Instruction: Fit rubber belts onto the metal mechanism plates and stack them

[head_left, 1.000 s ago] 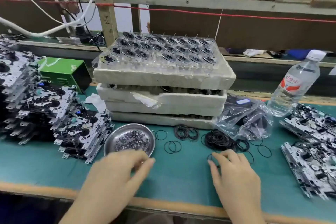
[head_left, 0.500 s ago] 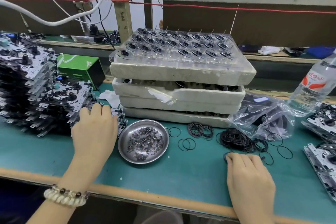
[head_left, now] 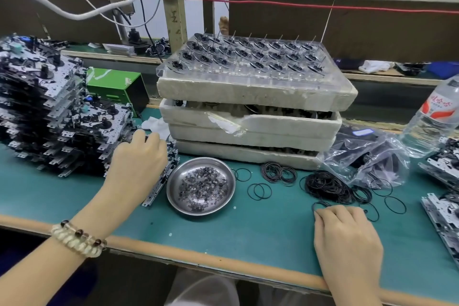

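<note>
My left hand (head_left: 139, 164) lies on top of the nearest stack of metal mechanism plates (head_left: 159, 186), with its fingers curled over the top plate's far edge. More plates stand in tall stacks (head_left: 49, 107) at the left. My right hand (head_left: 345, 238) rests knuckles-up on the green mat, and its curled fingertips pinch a black rubber belt (head_left: 320, 205) just in front of the heap of belts (head_left: 327, 185). Loose belts (head_left: 259, 191) lie between the heap and the dish. A few more plates (head_left: 442, 216) lie at the right edge.
A steel dish (head_left: 173, 194) of small washers sits between my hands. Behind it stand stacked foam trays (head_left: 248, 97) topped by a clear tray of spindle parts. Plastic bags of belts (head_left: 367, 156) and a water bottle (head_left: 432, 117) are at the right, a green box (head_left: 114, 84) at the back left.
My left hand moved from in front of the dish leftwards onto the nearest plate stack. The right hand stayed at the belt heap, fingers on a belt. The view shifted left.
</note>
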### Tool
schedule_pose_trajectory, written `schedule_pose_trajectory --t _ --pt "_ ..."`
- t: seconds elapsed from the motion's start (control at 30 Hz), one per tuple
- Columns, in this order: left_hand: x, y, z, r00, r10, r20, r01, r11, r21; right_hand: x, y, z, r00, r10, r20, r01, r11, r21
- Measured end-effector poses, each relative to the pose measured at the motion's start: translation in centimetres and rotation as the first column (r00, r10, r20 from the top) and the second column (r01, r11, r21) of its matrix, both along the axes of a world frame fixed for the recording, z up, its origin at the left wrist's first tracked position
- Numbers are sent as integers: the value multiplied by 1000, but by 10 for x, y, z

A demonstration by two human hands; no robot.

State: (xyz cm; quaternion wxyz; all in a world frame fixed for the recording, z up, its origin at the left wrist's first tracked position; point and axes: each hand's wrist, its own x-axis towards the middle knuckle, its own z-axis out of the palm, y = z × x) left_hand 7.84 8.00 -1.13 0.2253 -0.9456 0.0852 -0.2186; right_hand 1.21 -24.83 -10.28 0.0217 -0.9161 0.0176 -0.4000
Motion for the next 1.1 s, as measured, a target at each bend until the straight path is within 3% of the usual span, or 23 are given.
schedule_pose_trajectory --t 0.1,0.2,0.27,0.5,0.7,0.8,0.9,1.1 --pt "-1 16 6 999 -43 0 42 978 -203 -1 0 2 999 25 -39 -25 1000 13" --pt "3 35 14 993 -9 116 65 870 -489 -1 1 3 997 31 -72 -29 999 30" --pt "4 45 20 994 -2 108 67 794 -604 -1 1 4 997 26 -79 -23 999 40" --pt "-7 43 41 982 -7 187 157 570 -806 -4 1 2 999 -7 -37 9 999 49" --pt "-39 -26 55 958 -236 164 242 354 -904 -4 -3 2 991 63 -118 -47 990 136" --pt "-54 -73 40 925 -370 88 185 234 -954 -5 -12 5 982 120 -147 -102 987 127" --pt "-60 -115 17 877 -479 -35 5 82 -997 -7 -21 7 984 95 -148 -92 995 28" --pt "-39 -155 -20 844 -481 -237 -289 -36 -957 -5 -34 8 986 -52 -159 47 998 -33"
